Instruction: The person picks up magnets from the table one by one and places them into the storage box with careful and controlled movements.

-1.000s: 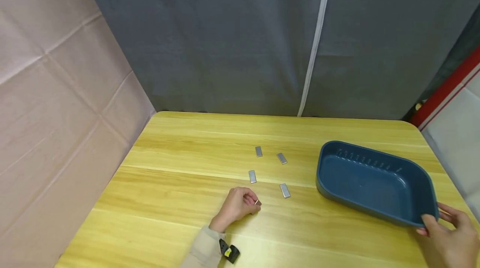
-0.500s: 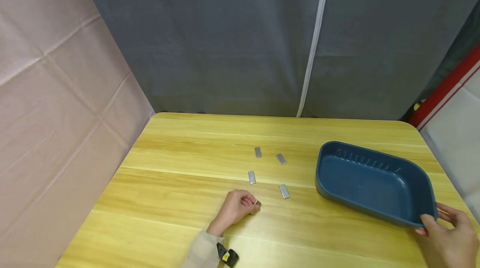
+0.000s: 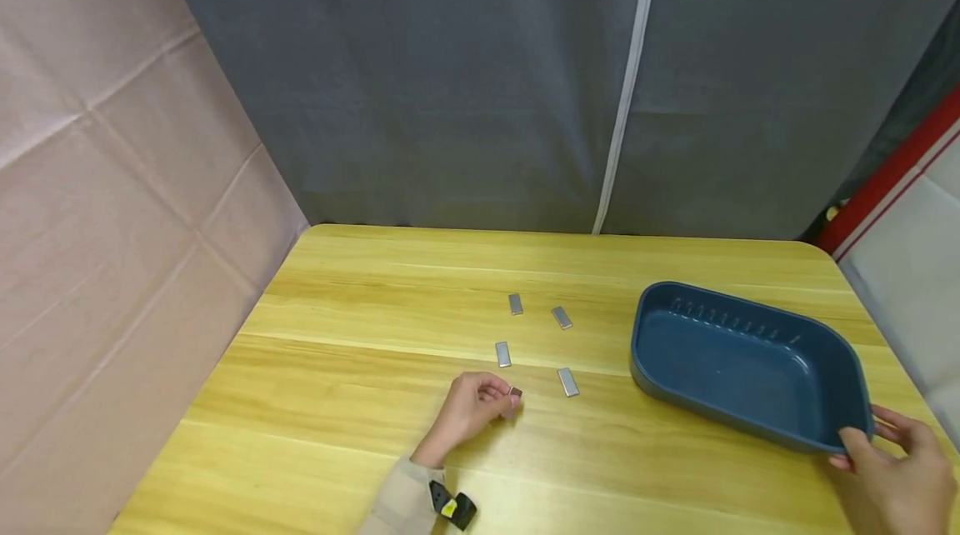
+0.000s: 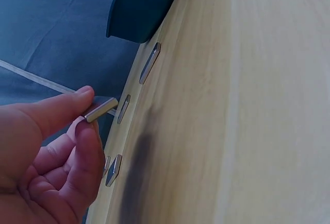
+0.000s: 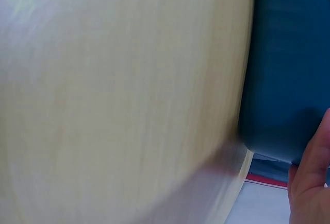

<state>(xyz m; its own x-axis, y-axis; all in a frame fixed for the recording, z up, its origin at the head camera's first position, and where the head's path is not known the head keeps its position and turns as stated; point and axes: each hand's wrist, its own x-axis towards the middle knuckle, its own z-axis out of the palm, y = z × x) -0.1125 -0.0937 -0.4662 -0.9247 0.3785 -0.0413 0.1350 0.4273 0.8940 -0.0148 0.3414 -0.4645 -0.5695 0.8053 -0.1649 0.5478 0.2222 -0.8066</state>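
Observation:
Between thumb and fingertips my left hand pinches a small flat silver metal block, raised over the wooden table. The left wrist view shows the block's narrow edge, with a hand shadow on the wood beside it. Several matching silver blocks lie flat and spaced apart just beyond that hand. At the right, a dark blue rounded rectangular plastic basin stands with nothing inside. My right hand grips its near right corner, thumb over the rim and fingers against the outside wall.
The light wooden table has rounded far corners. A grey curtain hangs behind its back edge, and a pale pink cloth wall borders the left. On the right is a white panel with a red band.
My left hand has risen slightly with the silver block, which is tilted more upward now. The right hand and basin stay in place.

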